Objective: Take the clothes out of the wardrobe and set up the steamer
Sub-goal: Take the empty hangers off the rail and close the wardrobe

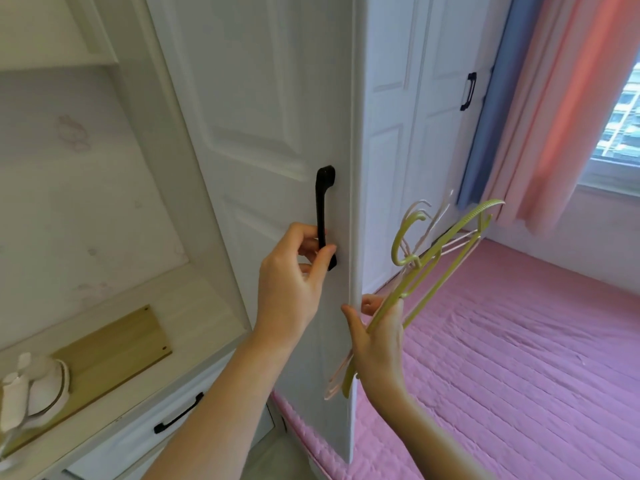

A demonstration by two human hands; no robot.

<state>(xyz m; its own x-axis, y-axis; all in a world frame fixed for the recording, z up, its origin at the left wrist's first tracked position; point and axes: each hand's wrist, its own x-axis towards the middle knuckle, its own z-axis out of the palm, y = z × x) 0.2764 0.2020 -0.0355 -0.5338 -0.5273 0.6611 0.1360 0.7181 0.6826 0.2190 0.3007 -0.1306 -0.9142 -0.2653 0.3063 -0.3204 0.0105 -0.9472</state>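
The left hand [294, 271] has its grip closed on the black handle [323, 216] of the wardrobe door [263, 109]. Right of the door, the right hand [377, 337] clasps bare hangers [440, 258]. No clothes or steamer show, so most seems left.

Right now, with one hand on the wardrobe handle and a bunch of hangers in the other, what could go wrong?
1. The right hand sits right beside the door edge; swinging the door could pinch its fingers.
2. The green hangers and the pale ones with them fan out loosely and might snag the door or slip free.
3. The left hand holds the black handle only by its fingertips, so the grip may slip.
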